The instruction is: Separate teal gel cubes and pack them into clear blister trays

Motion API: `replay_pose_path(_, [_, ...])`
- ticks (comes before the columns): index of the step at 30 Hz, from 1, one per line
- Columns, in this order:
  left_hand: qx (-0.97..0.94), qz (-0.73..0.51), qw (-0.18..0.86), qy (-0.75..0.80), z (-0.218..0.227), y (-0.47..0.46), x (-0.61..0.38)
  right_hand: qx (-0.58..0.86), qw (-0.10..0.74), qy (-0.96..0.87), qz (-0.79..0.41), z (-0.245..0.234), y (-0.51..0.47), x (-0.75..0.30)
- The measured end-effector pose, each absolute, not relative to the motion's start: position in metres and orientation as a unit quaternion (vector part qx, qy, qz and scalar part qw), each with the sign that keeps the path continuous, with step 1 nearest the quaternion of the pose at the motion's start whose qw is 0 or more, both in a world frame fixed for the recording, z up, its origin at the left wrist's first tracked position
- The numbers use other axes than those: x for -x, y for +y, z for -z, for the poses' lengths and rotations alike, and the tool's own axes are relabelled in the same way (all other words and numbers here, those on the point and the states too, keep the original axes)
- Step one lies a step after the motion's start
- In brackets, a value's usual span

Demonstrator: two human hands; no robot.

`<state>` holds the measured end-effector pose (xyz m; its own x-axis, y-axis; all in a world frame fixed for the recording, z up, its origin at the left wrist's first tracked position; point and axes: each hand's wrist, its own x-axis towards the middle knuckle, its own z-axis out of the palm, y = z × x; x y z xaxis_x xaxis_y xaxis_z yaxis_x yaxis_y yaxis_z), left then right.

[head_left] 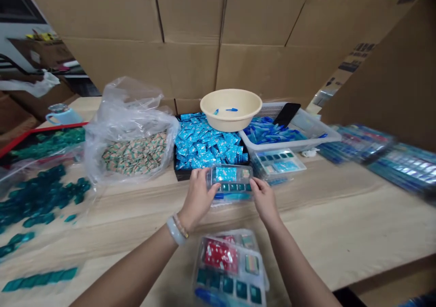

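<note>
Right now my left hand and right hand have the clear plastic tray pinched from both ends, fingers clamped on its edges, over the wooden counter, just in front of the black bin of blue sachets. (Another filled tray lies nearer me.)

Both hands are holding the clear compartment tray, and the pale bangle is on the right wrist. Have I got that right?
No: the pale bangle is on the left wrist, not the right, as the head view shows. The rest stands: the left hand and the right hand are both holding the clear compartment tray.
</note>
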<state>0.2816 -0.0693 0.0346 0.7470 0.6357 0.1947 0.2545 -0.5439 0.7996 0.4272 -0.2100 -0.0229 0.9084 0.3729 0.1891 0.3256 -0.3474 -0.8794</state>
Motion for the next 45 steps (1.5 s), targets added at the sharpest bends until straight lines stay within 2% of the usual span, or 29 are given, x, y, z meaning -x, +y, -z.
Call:
replay_pose_path(3, [-0.785, -0.26, 0.493, 0.27, -0.042, -0.075, -0.29, 0.783, 0.591, -0.184, -0.055, 0.031, -0.209, -0.43])
replay_pose_path(6, [-0.652, -0.203, 0.665, 0.303, -0.048, -0.077, -0.299, 0.77, 0.612, -0.165, -0.072, 0.034, -0.206, -0.43])
replay_pose_path(8, [-0.571, -0.159, 0.739, 0.319, -0.05, -0.075, -0.304, 0.77, 0.616, -0.146, -0.08, 0.03, -0.205, -0.429])
replay_pose_path(13, [-0.46, -0.135, 0.813, 0.329, -0.055, -0.065, -0.306, 0.75, 0.643, -0.097, -0.121, 0.018, -0.213, -0.424])
replay_pose_path(16, [-0.431, -0.123, 0.844, 0.295, -0.059, -0.06, -0.303, 0.754, 0.642, -0.103, -0.091, 0.023, -0.219, -0.421])
replay_pose_path(19, [-0.4, -0.109, 0.86, 0.297, -0.063, -0.056, -0.302, 0.794, 0.568, -0.215, -0.027, 0.033, -0.22, -0.42])
replay_pose_path(22, [-0.361, -0.089, 0.867, 0.331, -0.07, -0.05, -0.307, 0.834, 0.417, -0.36, 0.036, 0.034, -0.214, -0.419])
replay_pose_path(25, [-0.336, -0.089, 0.868, 0.355, -0.079, -0.04, -0.313, 0.854, 0.297, -0.421, 0.077, 0.025, -0.207, -0.417])
replay_pose_path(29, [-0.34, -0.11, 0.869, 0.343, -0.095, -0.03, -0.308, 0.856, 0.258, -0.437, 0.097, 0.018, -0.204, -0.418])
replay_pose_path(33, [-0.373, -0.088, 0.864, 0.327, -0.099, -0.032, -0.284, 0.828, 0.351, -0.431, 0.077, 0.015, -0.209, -0.42])
replay_pose_path(36, [-0.388, -0.071, 0.864, 0.314, -0.094, -0.041, -0.267, 0.794, 0.51, -0.33, 0.035, -0.001, -0.212, -0.417])
replay_pose_path(39, [-0.412, -0.062, 0.87, 0.262, -0.09, -0.053, -0.259, 0.7, 0.661, -0.212, -0.166, -0.029, -0.215, -0.411])
replay_pose_path(42, [-0.426, -0.067, 0.871, 0.236, -0.087, -0.065, -0.258, 0.559, 0.705, -0.165, -0.403, -0.052, -0.219, -0.406])
replay_pose_path(45, [-0.422, -0.103, 0.869, 0.239, -0.081, -0.071, -0.263, 0.45, 0.741, -0.089, -0.491, -0.056, -0.219, -0.405])
